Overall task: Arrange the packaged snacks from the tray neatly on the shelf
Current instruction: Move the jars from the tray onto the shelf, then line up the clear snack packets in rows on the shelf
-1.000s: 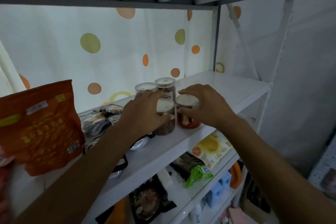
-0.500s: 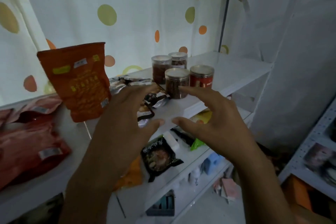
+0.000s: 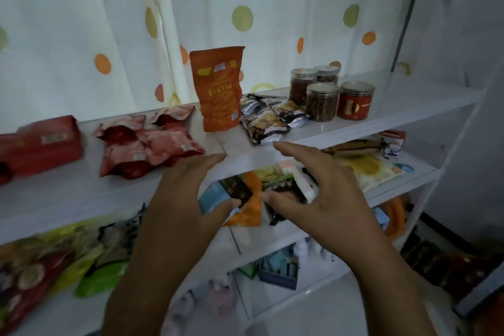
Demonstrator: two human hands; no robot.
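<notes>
Orange pouch, white shelf

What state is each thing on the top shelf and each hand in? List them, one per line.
Orange pouch: standing upright.
Four jars: upright, lids on, clustered together.
Black-and-silver packets: lying flat, overlapping.
Red packets: lying flat, loosely piled.
Red pack: lying on its side at the far left.
Left hand: open, holding nothing.
Right hand: open, holding nothing.
</notes>
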